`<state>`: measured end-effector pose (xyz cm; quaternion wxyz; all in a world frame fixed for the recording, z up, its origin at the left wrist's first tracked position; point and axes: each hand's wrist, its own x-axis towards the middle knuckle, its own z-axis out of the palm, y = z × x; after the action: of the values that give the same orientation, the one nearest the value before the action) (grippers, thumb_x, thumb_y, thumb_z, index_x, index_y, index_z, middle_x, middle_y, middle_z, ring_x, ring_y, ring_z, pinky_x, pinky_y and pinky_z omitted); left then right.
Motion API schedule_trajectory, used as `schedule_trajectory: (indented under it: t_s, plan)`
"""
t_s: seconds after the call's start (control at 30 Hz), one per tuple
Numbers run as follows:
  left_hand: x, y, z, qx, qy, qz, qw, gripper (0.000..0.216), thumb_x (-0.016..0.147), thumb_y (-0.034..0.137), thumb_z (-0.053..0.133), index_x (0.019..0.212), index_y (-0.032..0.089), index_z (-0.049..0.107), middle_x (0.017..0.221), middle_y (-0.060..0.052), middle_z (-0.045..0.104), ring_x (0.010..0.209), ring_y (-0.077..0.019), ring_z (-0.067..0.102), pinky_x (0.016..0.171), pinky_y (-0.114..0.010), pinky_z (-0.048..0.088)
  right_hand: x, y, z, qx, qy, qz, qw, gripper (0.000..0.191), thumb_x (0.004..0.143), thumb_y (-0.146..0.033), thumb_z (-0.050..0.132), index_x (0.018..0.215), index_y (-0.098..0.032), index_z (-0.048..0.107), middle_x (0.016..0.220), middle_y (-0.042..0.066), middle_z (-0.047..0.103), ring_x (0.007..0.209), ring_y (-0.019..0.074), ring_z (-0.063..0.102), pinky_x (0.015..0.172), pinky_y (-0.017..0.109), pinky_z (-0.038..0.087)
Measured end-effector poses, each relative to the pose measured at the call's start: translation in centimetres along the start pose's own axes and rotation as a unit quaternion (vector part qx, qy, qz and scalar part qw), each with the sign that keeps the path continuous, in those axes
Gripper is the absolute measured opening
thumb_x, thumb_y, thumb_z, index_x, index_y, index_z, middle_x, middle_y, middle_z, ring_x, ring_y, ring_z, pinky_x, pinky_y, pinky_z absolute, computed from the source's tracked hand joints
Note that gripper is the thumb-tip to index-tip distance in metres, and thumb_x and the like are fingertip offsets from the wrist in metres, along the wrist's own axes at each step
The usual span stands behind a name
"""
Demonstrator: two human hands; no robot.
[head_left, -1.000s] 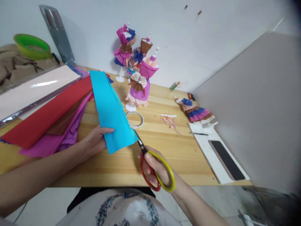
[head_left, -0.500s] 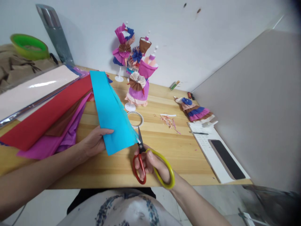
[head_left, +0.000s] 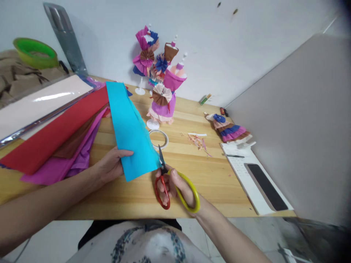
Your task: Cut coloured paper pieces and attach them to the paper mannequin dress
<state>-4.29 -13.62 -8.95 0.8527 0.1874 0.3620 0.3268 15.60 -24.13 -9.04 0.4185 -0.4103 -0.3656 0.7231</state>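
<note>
My left hand grips a folded strip of bright blue crepe paper near its lower left edge, thumb on top and the other fingers underneath. The paper slants away from me, its right edge ragged. In my right hand is a pair of scissors with one red and one yellow handle loop. The thumb goes through the yellow loop and fingers through the red one. Their blades point away from me at the paper's lower right corner. Part of the blades is hidden by the paper.
Left lie red paper, magenta paper and a plastic-wrapped pack. Behind the tape roll stand several small dress forms. Paper scraps, a paper dress and a phone on a white notebook are right.
The scissors' handle loops have come closer together, and my right hand has shifted slightly up and left. My left hand and the blue paper stay nearly where they were.
</note>
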Motion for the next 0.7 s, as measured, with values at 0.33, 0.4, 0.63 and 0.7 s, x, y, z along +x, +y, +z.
schedule_trajectory:
  t_s: [0.33,0.4,0.63,0.7]
  plan:
    - [0.06,-0.24,-0.27,-0.009,-0.03,0.012,0.999,0.071,0.074,0.004,0.064,0.143,0.008,0.048,0.122,-0.016,0.071,0.118,-0.0353,0.063,0.101,-0.05,0.052,-0.05,0.02,0.06,-0.01,0.009,0.016,1.0,0.059,0.083,-0.074,0.052,0.097,-0.017,0.052,0.069,-0.002,0.055,0.043,0.0077,0.051,0.042,0.021,0.036]
    - [0.13,-0.32,-0.46,-0.013,-0.035,0.019,0.999,0.069,0.074,0.004,0.064,0.142,0.009,0.049,0.122,-0.015,0.071,0.118,-0.0353,0.063,0.099,-0.049,0.053,-0.01,-0.02,0.01,-0.017,0.009,0.019,1.0,0.061,0.083,-0.075,0.051,0.1,-0.017,0.053,0.074,0.001,0.06,0.047,0.0092,0.055,0.045,0.022,0.037]
    - [0.03,-0.19,-0.23,0.003,-0.025,0.015,1.0,0.074,0.071,0.007,0.067,0.143,0.008,0.046,0.131,-0.018,0.065,0.123,-0.0377,0.059,0.105,-0.053,0.047,0.15,-0.24,0.26,-0.013,0.02,0.017,1.0,0.061,0.08,-0.076,0.054,0.095,-0.017,0.053,0.066,-0.004,0.053,0.042,0.0074,0.05,0.042,0.021,0.038]
    - [0.07,-0.18,-0.24,0.004,-0.007,0.015,1.0,0.075,0.07,0.007,0.068,0.142,0.009,0.047,0.128,-0.017,0.067,0.122,-0.0372,0.06,0.104,-0.053,0.048,0.11,-0.26,0.33,-0.003,0.016,0.014,1.0,0.06,0.08,-0.075,0.055,0.096,-0.018,0.053,0.065,-0.005,0.051,0.04,0.0067,0.048,0.04,0.02,0.038]
